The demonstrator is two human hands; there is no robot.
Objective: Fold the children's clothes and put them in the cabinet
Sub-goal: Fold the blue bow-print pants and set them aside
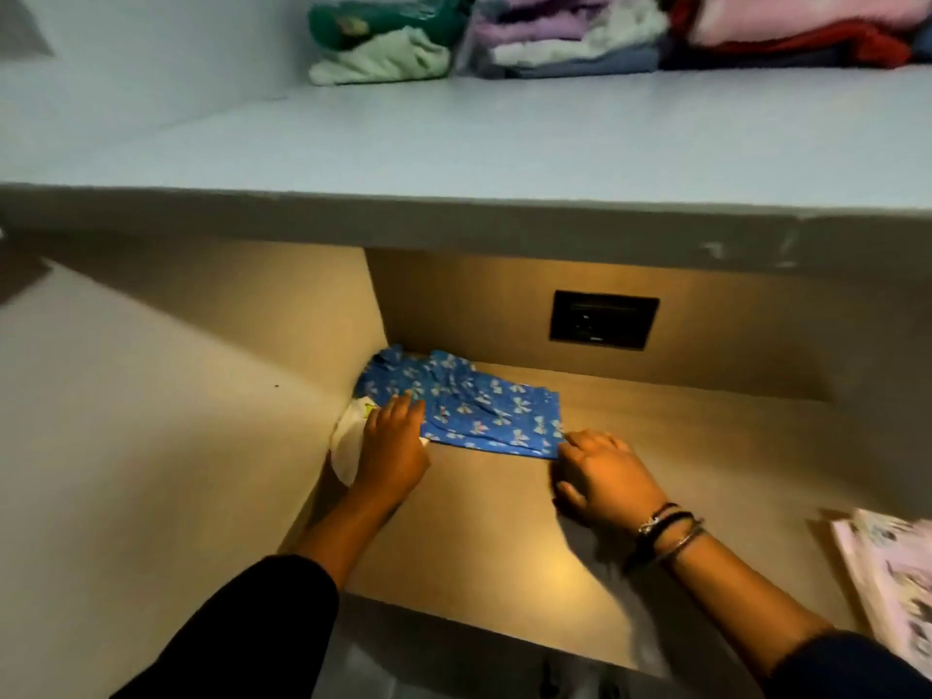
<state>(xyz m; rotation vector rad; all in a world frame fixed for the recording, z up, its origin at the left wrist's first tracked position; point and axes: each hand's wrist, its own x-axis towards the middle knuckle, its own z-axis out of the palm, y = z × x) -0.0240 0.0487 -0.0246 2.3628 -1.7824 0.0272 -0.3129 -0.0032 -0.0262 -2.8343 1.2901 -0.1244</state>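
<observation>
A folded blue garment with a pale bow print (474, 406) lies in the back left corner of the lit lower cabinet shelf (655, 446). A white cloth (350, 438) lies at its left end against the cabinet's side wall. My left hand (391, 446) rests flat over the garment's left front edge and the white cloth. At the garment's right front corner, my right hand (602, 476) has its fingertips touching the fabric and its palm down on the shelf. Neither hand visibly grips the cloth.
The upper shelf (454, 143) holds folded piles at the back: green and pale cloths (383, 42), lilac and white ones (565, 37), pink and red ones (807, 27). A dark socket plate (602, 320) sits on the rear wall. A patterned pale garment (892, 572) lies at the right.
</observation>
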